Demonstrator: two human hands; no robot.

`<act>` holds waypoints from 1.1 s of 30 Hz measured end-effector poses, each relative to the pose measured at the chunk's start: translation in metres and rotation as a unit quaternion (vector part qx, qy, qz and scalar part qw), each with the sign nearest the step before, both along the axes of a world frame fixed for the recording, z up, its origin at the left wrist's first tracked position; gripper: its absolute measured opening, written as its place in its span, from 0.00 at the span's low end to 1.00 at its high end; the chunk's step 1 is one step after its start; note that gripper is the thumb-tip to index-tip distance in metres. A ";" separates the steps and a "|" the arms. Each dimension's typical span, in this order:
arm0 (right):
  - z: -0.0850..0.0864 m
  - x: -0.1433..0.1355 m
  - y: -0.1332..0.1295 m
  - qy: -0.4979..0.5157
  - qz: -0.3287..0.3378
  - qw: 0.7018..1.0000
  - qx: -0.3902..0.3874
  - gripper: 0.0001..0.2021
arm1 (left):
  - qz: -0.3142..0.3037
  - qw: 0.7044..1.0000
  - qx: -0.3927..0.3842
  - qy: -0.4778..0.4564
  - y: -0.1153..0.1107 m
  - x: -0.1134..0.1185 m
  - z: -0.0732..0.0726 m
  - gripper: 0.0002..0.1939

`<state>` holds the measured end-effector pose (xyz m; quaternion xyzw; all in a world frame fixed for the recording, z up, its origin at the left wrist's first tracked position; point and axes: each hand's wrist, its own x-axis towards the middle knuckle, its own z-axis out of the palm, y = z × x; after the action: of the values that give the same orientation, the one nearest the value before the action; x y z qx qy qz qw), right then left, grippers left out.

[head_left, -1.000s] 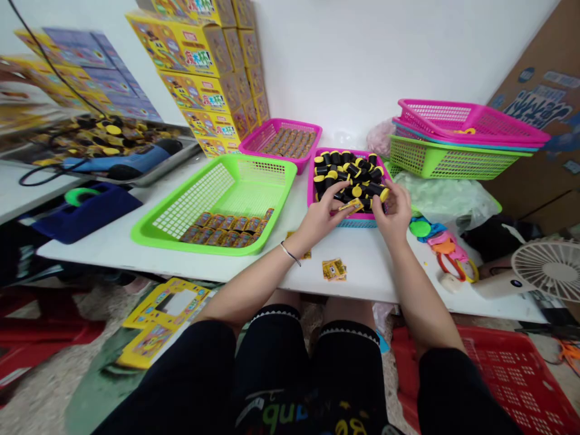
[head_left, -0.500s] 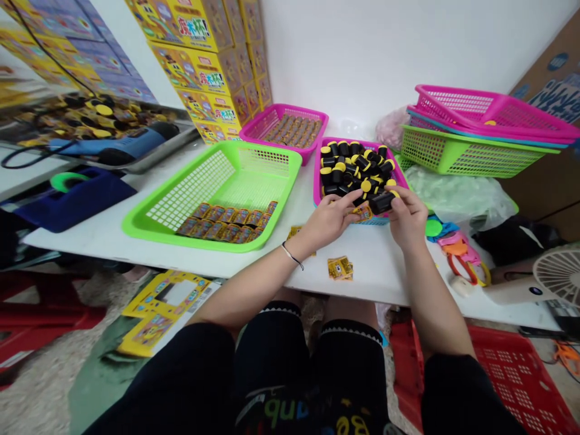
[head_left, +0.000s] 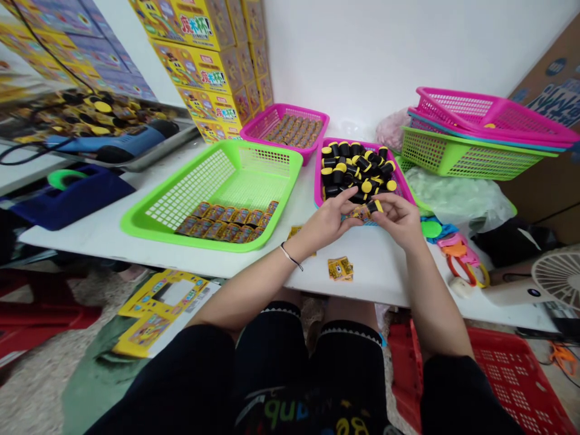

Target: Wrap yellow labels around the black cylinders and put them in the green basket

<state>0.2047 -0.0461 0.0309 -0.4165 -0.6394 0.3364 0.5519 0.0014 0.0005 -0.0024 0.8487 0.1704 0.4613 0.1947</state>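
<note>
Two hands meet over the near edge of a pink basket (head_left: 318,176): left hand (head_left: 332,217) pinching a printed sleeve (head_left: 359,212), right hand (head_left: 402,222) pinching a black, yellow-capped tube (head_left: 374,207) against it; printed labels (head_left: 341,269) lie near the table's (head_left: 380,260) front edge.

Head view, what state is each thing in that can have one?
Left hand, closed on printed wrapper
Right hand, closed on black-and-yellow cup
Large green basket, partly filled, in rows
Rear pink basket, filled in rows
Front pink basket, heaped with cups
Basket stack, nested
Yellow boxes, stacked
Fan, running or not: can't tell
</note>
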 end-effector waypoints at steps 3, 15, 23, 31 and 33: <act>0.002 0.000 -0.001 0.008 0.032 0.999 0.013 0.19 | -0.027 0.998 -0.041 -0.027 -0.005 0.001 0.003 0.41; -0.008 -0.006 0.004 0.075 -0.008 0.991 -0.113 0.22 | 0.000 0.999 -0.047 0.010 -0.001 -0.001 -0.004 0.26; -0.017 -0.018 0.003 -0.149 -0.100 0.954 0.241 0.24 | -0.019 0.979 -0.131 -0.157 -0.003 0.005 -0.003 0.52; -0.026 -0.032 -0.004 -0.342 -0.158 0.836 0.398 0.31 | -0.091 0.935 -0.271 -0.210 -0.015 0.010 0.010 0.51; -0.026 -0.035 -0.007 -0.328 -0.168 0.828 0.422 0.32 | -0.141 0.922 -0.296 -0.204 -0.016 0.009 0.011 0.46</act>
<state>0.1694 -0.0534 0.0046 -0.3298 -0.7825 -0.2212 0.4795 0.0105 -0.0151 0.0083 0.6555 0.1340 0.5205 0.5306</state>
